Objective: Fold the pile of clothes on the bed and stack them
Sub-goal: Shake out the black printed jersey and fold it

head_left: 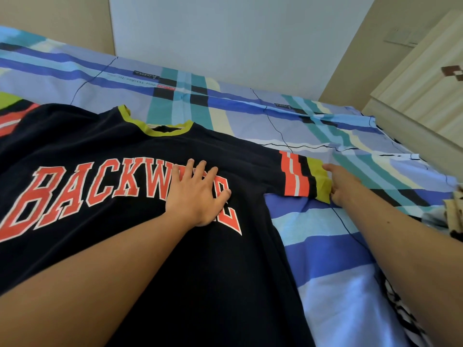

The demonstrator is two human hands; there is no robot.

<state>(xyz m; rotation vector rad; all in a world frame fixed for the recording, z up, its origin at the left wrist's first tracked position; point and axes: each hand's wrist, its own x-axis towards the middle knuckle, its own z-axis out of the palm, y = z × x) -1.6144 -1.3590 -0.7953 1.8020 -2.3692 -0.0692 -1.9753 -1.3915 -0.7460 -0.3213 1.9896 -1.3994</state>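
A black T-shirt [105, 151] with red block letters and a yellow-green collar lies spread flat, front up, on the bed [313, 246]. My left hand [198, 194] presses flat on the chest print, fingers spread. My right hand [343, 181] is at the end of the shirt's right sleeve [300, 174], which has red, white and yellow-green bands; its fingers touch the cuff edge, and whether they pinch it cannot be told. The shirt's lower part runs out of view at the bottom.
The bed has a blue, teal and white plaid sheet. More clothes lie at the right edge: a patterned piece [454, 211] and a black-and-white one [403, 311]. A cream cabinet [426, 78] stands to the right, a wall behind the bed.
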